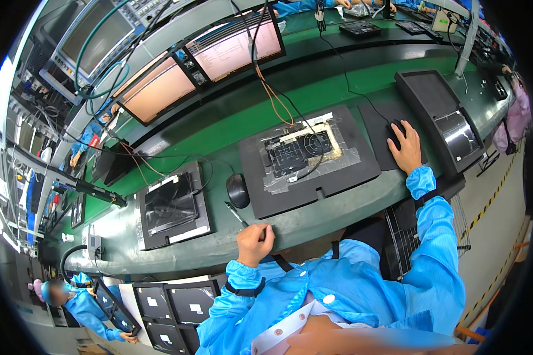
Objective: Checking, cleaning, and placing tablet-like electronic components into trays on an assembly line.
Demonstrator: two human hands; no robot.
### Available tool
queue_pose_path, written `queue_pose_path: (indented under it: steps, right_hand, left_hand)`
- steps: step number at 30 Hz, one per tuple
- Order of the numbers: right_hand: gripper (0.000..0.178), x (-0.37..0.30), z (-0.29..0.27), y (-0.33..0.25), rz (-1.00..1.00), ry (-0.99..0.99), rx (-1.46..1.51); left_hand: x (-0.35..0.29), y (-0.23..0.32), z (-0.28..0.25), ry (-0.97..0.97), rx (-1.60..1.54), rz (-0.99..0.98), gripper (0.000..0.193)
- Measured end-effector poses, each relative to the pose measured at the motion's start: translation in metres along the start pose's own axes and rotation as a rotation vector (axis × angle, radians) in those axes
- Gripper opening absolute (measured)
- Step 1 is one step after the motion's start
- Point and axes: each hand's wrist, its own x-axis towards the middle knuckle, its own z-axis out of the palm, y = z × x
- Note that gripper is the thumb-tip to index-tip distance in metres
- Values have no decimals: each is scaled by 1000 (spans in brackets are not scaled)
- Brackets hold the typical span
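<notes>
My left hand [254, 244] is curled into a fist at the front edge of the green bench. A pen [236, 214] lies just beyond it, its near end close to my knuckles. My right hand [407, 151] rests over a dark computer mouse [399, 126], mostly hidden under my fingers, on a black mouse pad [378, 135]. Between my hands sits a black foam board [260, 198] bearing a taped-down electronic assembly [302, 151] with a round fan-like part and a cable across it. Another black mouse [238, 190] is left of the board.
To the left, a dark panel [172, 204] lies on another foam board. A black tray [423, 89] holding a shiny panel stands at the right. Two monitors [237, 50] hang at the back, with loose cables. At lower left, a person [89, 310] holds a dark panel near several black trays [192, 305].
</notes>
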Motion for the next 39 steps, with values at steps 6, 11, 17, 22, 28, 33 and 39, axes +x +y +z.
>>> queue_pose_path:
  steps: [6, 11, 17, 22, 28, 33, 39]
  right_hand:
    - [48, -6, -7, 12, -35, 38, -10]
    - [35, 23, -38, 39, -5, 212, 27]
    - [75, 34, -109, 163, 220, -407, -397]
    - [85, 45, -107, 180, 180, -639, -129]
    - [66, 42, -88, 194, 76, -497, -49]
    - [47, 56, -87, 189, -116, -266, -96]
    - [46, 74, -118, 192, 171, -100, -77]
  left_hand:
    - [2, -10, 10, 17, -12, -122, 5]
    - [-10, -12, 3, 36, 25, -164, 7]
    - [-4, -9, 6, -7, 29, -153, 6]
    - [-5, -10, 7, 19, 74, -174, 7]
    - [-3, -9, 7, 5, 91, -214, 6]
    - [-1, -6, 9, 10, 93, -197, 5]
    - [-2, -10, 9, 27, 99, -97, 6]
